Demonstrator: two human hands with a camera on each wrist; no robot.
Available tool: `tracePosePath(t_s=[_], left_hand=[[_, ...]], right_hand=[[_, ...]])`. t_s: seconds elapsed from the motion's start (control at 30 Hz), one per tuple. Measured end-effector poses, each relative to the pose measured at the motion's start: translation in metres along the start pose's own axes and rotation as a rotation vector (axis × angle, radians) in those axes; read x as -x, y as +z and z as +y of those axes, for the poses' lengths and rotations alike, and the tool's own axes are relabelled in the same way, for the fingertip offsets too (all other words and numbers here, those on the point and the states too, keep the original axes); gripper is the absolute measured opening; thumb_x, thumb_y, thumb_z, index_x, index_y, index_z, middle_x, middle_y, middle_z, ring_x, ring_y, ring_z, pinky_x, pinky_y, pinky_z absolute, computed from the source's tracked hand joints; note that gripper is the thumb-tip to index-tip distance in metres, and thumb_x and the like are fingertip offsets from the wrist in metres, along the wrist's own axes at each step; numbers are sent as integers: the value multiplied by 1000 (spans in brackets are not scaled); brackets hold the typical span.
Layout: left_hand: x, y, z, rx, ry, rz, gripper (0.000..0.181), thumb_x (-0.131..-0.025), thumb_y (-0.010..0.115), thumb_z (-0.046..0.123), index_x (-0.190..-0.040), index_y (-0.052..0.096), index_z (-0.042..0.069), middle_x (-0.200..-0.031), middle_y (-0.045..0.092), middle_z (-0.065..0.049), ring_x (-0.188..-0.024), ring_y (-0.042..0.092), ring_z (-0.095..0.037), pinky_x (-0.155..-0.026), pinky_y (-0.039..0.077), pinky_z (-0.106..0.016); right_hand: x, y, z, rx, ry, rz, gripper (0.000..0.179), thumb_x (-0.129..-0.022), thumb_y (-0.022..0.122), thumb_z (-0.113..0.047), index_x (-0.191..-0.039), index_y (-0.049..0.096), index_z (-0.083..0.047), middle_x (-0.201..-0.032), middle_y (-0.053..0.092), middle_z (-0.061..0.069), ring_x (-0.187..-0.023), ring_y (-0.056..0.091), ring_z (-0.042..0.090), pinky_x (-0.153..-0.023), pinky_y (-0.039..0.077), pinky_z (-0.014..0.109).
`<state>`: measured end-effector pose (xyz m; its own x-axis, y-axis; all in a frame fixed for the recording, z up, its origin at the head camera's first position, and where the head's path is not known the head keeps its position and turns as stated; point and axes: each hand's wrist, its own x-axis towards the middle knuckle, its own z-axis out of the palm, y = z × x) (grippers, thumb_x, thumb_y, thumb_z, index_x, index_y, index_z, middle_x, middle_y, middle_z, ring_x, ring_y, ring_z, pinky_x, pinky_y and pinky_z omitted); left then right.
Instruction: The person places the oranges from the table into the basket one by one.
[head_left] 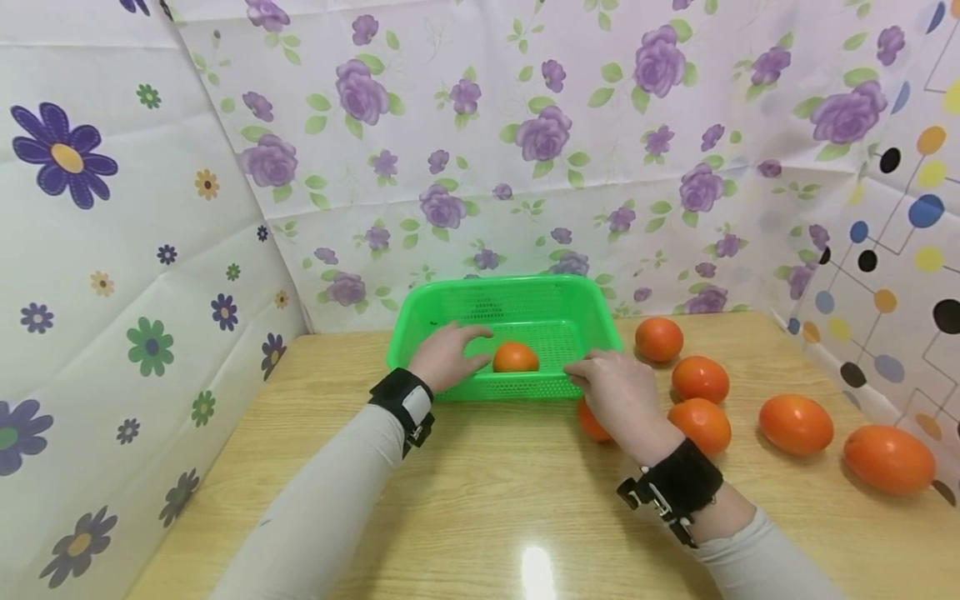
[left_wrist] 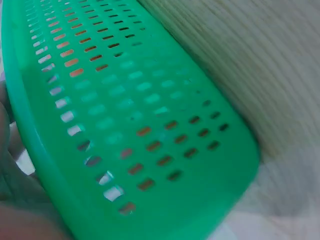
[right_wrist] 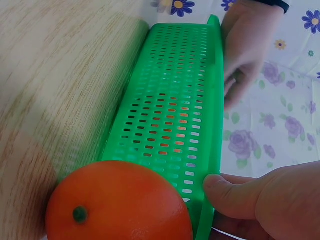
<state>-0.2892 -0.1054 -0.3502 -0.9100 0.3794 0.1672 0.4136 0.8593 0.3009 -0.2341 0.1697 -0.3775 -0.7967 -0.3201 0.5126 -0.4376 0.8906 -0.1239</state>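
A green perforated plastic basket [head_left: 495,385] stands on the table with one orange [head_left: 516,357] inside. My left hand [head_left: 442,357] reaches over its front left rim, thumb and fingers spread apart near that orange; in the left wrist view part of the hand shows behind the rim. With my right hand [head_left: 618,400] I pinch the front right rim, the thumb [right_wrist: 225,192] on the outer side and the other fingers partly hidden inside. Just below that hand, another orange [right_wrist: 120,205] with a green stem end lies against the basket's front.
Several more oranges lie on the table to the right, including one beside the basket's back corner [head_left: 659,339] and one at the far right [head_left: 889,459]. Flowered sheets [head_left: 450,150] hang behind and at the left; a dotted sheet [head_left: 911,250] hangs at the right.
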Motion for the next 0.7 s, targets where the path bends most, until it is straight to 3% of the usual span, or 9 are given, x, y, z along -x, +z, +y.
tracePosePath(t_s=[0.13, 0.23, 0.33, 0.5, 0.7], left_hand=[[-20, 6, 22, -22, 113, -44, 48, -100, 55, 45, -144, 56, 25, -149, 47, -10, -136, 44, -30, -108, 38, -48], [-37, 15, 39, -78, 215, -115, 48, -103, 48, 49, -146, 54, 28, -153, 43, -9, -139, 40, -31, -110, 35, -47], [-48, 22, 53, -148, 264, -193, 49, -104, 40, 54, -144, 55, 30, -153, 43, -7, -141, 39, -30, -110, 36, -47], [-51, 29, 63, -224, 199, -282, 56, -103, 27, 62, -143, 56, 35, -152, 44, 1, -141, 40, -23, -109, 36, -51], [-45, 26, 55, -218, 69, -322, 56, -103, 27, 63, -142, 57, 35, -144, 54, 8, -136, 47, -22, -110, 23, -66]], right_hand=[[2, -1, 3, 10, 12, -5, 20, -88, 75, -23, -108, 79, -26, -89, 67, -6, -80, 65, 22, -57, 51, 40], [2, -1, 3, 20, 16, -11, 20, -88, 75, -23, -107, 80, -27, -89, 67, -6, -79, 65, 21, -58, 51, 39], [1, 0, 2, 29, 6, -10, 20, -89, 75, -23, -107, 80, -28, -87, 66, -6, -77, 64, 21, -56, 50, 37], [-1, -1, 1, 40, -16, 4, 20, -89, 74, -24, -108, 79, -28, -86, 65, -6, -75, 63, 22, -54, 49, 37], [-1, 0, 2, 23, -15, -1, 20, -89, 75, -22, -108, 79, -26, -88, 67, -5, -77, 65, 22, -57, 51, 39]])
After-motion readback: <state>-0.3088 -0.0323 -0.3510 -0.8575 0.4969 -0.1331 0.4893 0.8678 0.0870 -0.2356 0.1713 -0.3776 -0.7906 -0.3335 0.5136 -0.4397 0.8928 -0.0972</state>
